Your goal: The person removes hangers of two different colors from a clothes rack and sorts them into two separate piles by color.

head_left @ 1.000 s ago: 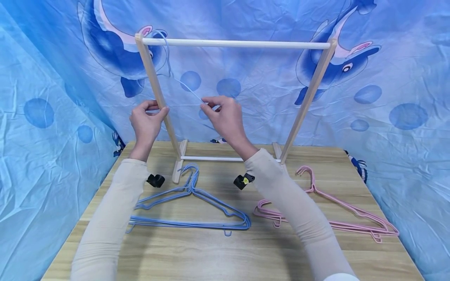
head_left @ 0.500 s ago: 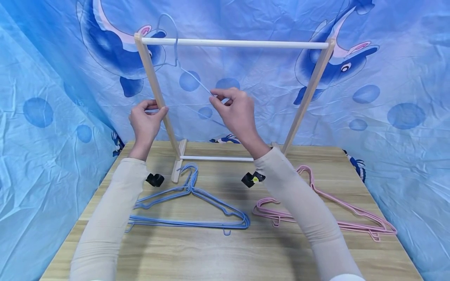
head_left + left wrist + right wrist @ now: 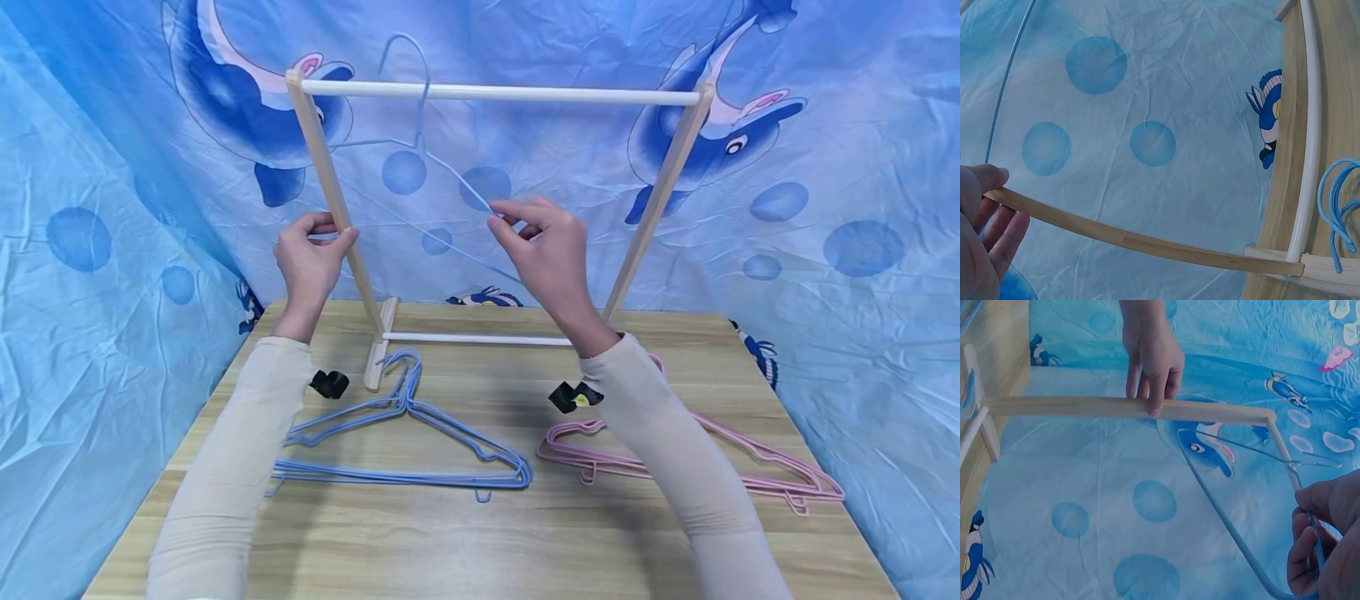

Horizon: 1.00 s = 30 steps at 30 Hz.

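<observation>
My left hand (image 3: pixel 311 258) grips the left wooden post (image 3: pixel 324 162) of a small clothes rack, thumb in front and fingers behind. With thumb and fingertips, my right hand (image 3: pixel 547 250) pinches the sloping right shoulder of a blue wire hanger (image 3: pixel 459 178). The hanger's hook arches over the rack's white top bar (image 3: pixel 555 93), left of the bar's middle, and its body slants below. In the right wrist view, the hanger (image 3: pixel 1224 515) spreads out from the right hand toward the post (image 3: pixel 1097 406). The left wrist view shows the left hand (image 3: pixel 985 219) around the post.
Several blue hangers (image 3: pixel 457 479) lie stacked on the wooden table (image 3: pixel 420 542) in front of the rack. Pink hangers (image 3: pixel 765 450) lie to the right, partly behind the right sleeve. A white lower bar (image 3: pixel 472 339) joins the posts. Blue patterned cloth (image 3: pixel 540 33) surrounds the table.
My right hand has moved to the right, drawing the hanger along the top bar away from the left post. The left hand has stayed on the post.
</observation>
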Each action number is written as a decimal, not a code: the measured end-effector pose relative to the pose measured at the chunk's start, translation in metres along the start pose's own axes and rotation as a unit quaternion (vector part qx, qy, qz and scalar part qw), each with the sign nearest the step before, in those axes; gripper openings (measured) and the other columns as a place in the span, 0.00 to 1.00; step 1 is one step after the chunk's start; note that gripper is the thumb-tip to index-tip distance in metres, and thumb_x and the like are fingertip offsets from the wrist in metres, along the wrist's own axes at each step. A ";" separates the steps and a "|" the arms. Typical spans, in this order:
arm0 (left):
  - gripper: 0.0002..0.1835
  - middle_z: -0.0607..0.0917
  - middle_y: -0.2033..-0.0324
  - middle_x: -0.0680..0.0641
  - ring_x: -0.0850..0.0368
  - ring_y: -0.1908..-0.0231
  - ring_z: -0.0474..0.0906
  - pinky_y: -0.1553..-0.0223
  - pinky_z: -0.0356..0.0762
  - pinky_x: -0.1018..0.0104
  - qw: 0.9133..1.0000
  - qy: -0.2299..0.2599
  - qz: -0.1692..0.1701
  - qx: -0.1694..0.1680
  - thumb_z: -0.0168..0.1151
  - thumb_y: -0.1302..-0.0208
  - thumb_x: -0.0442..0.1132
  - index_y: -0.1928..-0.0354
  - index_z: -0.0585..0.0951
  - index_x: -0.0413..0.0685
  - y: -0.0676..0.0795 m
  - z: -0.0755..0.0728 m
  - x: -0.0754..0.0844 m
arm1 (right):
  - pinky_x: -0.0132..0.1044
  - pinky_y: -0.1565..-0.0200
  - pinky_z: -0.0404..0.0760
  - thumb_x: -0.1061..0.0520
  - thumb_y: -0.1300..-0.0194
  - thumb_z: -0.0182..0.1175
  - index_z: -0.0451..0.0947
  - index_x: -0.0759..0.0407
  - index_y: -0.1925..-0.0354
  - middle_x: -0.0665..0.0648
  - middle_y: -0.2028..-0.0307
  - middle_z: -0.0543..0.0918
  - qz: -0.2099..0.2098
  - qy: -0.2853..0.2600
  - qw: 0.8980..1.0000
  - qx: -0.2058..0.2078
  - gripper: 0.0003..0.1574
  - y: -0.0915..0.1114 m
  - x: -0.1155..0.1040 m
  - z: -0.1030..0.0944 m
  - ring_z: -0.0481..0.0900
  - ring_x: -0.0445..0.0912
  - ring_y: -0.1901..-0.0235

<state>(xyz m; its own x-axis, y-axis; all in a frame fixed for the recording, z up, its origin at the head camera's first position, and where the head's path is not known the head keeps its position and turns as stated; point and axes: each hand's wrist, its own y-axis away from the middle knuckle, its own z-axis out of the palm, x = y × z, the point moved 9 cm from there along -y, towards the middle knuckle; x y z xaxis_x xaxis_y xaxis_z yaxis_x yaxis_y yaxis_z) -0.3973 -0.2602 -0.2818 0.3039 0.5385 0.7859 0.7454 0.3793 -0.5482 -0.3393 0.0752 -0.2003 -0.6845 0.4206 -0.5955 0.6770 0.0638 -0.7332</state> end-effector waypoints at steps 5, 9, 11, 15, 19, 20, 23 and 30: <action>0.20 0.88 0.56 0.43 0.68 0.66 0.83 0.63 0.80 0.76 1.000 -0.004 -0.001 -0.001 0.71 0.35 0.50 0.47 0.87 0.45 0.000 0.001 0.000 | 0.30 0.68 0.78 0.57 0.33 0.70 0.90 0.58 0.53 0.57 0.65 0.88 -0.024 0.023 0.999 0.010 0.12 0.009 0.003 -0.016 0.81 0.45 0.74; 0.20 0.88 0.56 0.43 0.67 0.66 0.84 0.63 0.80 0.76 1.000 -0.005 0.002 0.000 0.71 0.35 0.50 0.48 0.87 0.44 0.000 0.000 0.002 | 0.28 0.70 0.76 0.58 0.33 0.70 0.90 0.58 0.53 0.56 0.66 0.88 -0.034 0.046 0.998 0.014 0.11 0.015 0.007 -0.026 0.82 0.45 0.74; 0.20 0.88 0.56 0.43 0.67 0.66 0.84 0.64 0.80 0.76 1.000 -0.005 0.003 0.001 0.71 0.35 0.49 0.48 0.87 0.44 0.000 0.000 0.002 | 0.28 0.71 0.75 0.58 0.33 0.70 0.90 0.57 0.53 0.57 0.66 0.88 -0.042 0.059 0.997 0.011 0.11 0.018 0.008 -0.030 0.82 0.45 0.74; 0.20 0.88 0.56 0.43 0.68 0.66 0.84 0.64 0.79 0.77 1.000 -0.005 0.005 0.002 0.71 0.35 0.49 0.48 0.87 0.44 0.000 0.000 0.002 | 0.28 0.71 0.74 0.59 0.32 0.69 0.90 0.57 0.53 0.57 0.65 0.88 -0.057 0.071 0.996 0.004 0.11 0.024 0.013 -0.036 0.82 0.46 0.73; 0.20 0.88 0.56 0.43 0.68 0.66 0.84 0.65 0.79 0.77 1.000 -0.004 0.005 0.002 0.71 0.35 0.49 0.48 0.87 0.44 0.001 0.000 0.002 | 0.25 0.72 0.73 0.61 0.33 0.69 0.90 0.57 0.53 0.57 0.65 0.88 -0.058 0.064 0.996 -0.001 0.11 0.029 0.019 -0.043 0.80 0.44 0.74; 0.20 0.88 0.56 0.43 0.68 0.66 0.84 0.64 0.79 0.77 1.000 -0.004 0.005 0.002 0.71 0.35 0.49 0.48 0.87 0.44 0.001 -0.001 0.002 | 0.24 0.73 0.72 0.61 0.33 0.69 0.90 0.57 0.53 0.57 0.65 0.88 -0.058 0.063 0.996 -0.001 0.11 0.030 0.021 -0.045 0.79 0.44 0.75; 0.20 0.88 0.56 0.43 0.68 0.66 0.84 0.64 0.80 0.76 1.000 -0.004 0.006 0.003 0.71 0.35 0.49 0.48 0.87 0.44 0.001 -0.001 0.002 | 0.23 0.75 0.69 0.62 0.34 0.69 0.91 0.58 0.54 0.58 0.66 0.87 -0.061 0.064 0.996 0.001 0.10 0.032 0.024 -0.050 0.75 0.42 0.79; 0.19 0.88 0.56 0.43 0.67 0.66 0.84 0.63 0.81 0.76 1.000 -0.006 0.009 0.005 0.71 0.35 0.49 0.48 0.87 0.44 0.002 -0.001 0.002 | 0.25 0.77 0.66 0.61 0.34 0.70 0.91 0.58 0.56 0.57 0.68 0.87 -0.085 0.092 0.992 0.000 0.09 0.038 0.029 -0.060 0.70 0.39 0.82</action>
<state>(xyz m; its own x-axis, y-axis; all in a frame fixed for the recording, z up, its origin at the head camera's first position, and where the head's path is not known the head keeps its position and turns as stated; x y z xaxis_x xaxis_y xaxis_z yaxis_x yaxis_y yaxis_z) -0.3946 -0.2590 -0.2806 0.3095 0.5537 0.7731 0.7343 0.3774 -0.5643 -0.3178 0.1440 -0.2256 -0.7274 0.5625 -0.3930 0.5560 0.1475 -0.8180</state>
